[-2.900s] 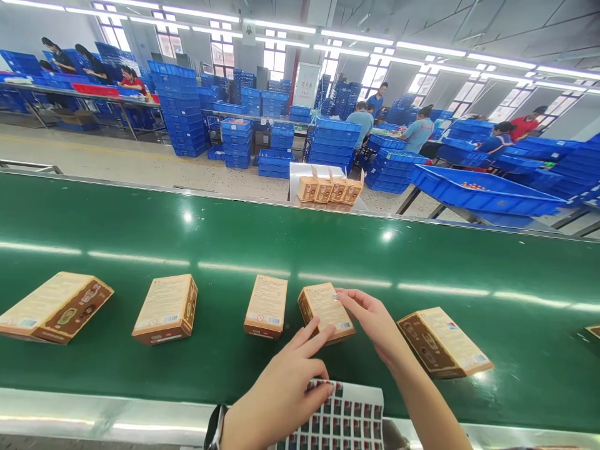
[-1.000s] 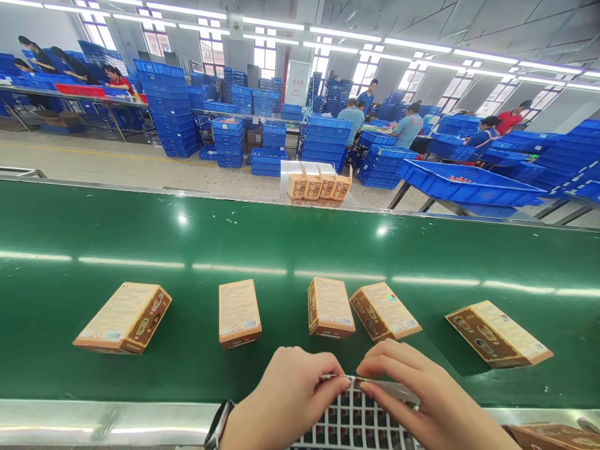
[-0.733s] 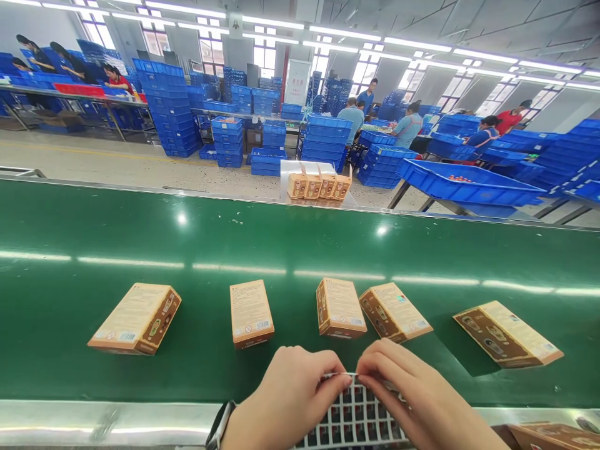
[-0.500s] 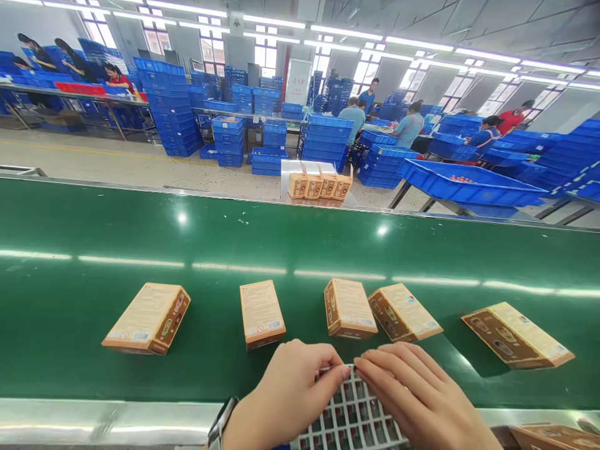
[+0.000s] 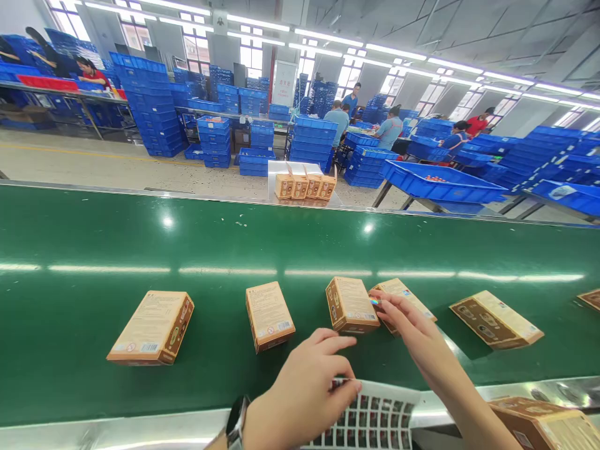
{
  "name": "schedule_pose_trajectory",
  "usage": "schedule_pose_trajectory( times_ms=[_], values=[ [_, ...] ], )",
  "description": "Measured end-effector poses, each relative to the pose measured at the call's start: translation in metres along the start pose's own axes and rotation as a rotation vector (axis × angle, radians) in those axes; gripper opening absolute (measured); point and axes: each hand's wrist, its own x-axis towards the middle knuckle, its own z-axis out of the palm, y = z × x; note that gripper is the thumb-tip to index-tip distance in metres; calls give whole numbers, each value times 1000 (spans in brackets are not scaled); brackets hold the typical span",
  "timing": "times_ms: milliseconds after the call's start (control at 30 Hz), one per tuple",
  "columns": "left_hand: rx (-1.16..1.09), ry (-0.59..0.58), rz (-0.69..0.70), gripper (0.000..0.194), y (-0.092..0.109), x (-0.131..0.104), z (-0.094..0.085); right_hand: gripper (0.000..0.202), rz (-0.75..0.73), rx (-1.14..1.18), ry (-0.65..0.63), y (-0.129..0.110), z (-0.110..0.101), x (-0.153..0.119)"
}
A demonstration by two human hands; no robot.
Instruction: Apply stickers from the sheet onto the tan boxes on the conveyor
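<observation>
Fingers of R hand [image 5: 410, 322] w/ shiny label [image 5: 375, 301] at R edge of centre carton [image 5: 354, 303]

Far L on green conveyor belt [image 5: 225, 237]: far-left carton [image 5: 150, 325], text face up, long axis slanting away & to R. Next, second carton [image 5: 270, 315], near end swung slightly R. No coloured label seen on top of either.

L hand [image 5: 312, 381], w/ wristwatch [image 5: 237, 420] at the wrist: thumb & a bent finger pinch top edge of label sheet [image 5: 375, 412]; upper fingers stretched fwd, a bit spread, tips just short of centre carton's near end.

Centre carton lies flat, immediately L of R fingertips. Long axis runs mostly away from body, far end a touch L. R hand is nearer, alongside the long edge. R thumb & index look to be pinching the shiny label, other fingers close together; can't tell if label touches carton.

Just R: labelled carton [image 5: 403, 297], partly behind R fingers, crowding that side; any contact btwn the two cartons hidden. Further R, apart: slanted carton [image 5: 499, 319], also w/ coloured label, then cut-off carton [image 5: 589, 299] at frame edge. Bottom R: near carton [image 5: 557, 425] by metal rail [image 5: 557, 389].

Bkgd, L to R: blue crates [image 5: 145, 103], 4 open-flap cartons [image 5: 307, 186] beyond belt, co-workers [image 5: 338, 119], blue tray [image 5: 440, 181].
</observation>
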Motion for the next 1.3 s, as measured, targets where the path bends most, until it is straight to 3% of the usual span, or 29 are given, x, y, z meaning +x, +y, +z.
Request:
schedule_pose_trajectory(
  times_ms=[67, 167, 333, 733, 1033, 1133, 1200, 1233, 1300],
  values=[
    [76, -49, 160, 13, -4, 11, 10, 50, 160, 83, 35, 11, -1, 19],
    [223, -113, 251, 16, -10, 31, 22, 44, 195, 99, 49, 20, 2, 36],
    [324, -180, 235, 18, -12, 54, 32, 41, 210, 84, 112, 23, 4, 46],
    [324, -234, 248, 15, -3, 74, 45, 36, 103, -116, 300, 40, -3, 49],
    [272, -243, 236, 12, 3, 89, 52, 26, 3, -300, 426, 28, -26, 66],
    [226, -210, 176, 15, 11, 81, 44, 21, -51, -339, 395, 9, -40, 50],
    [185, -181, 101, 19, 17, 70, 34, 25, -102, -352, 290, -9, -47, 27],
    [164, -167, 64, 21, 20, 64, 28, 28, -129, -358, 183, -18, -49, 14],
    [120, -147, 17, 22, 23, 52, 15, 29, -204, -396, -179, -35, -50, -12]
  ],
)
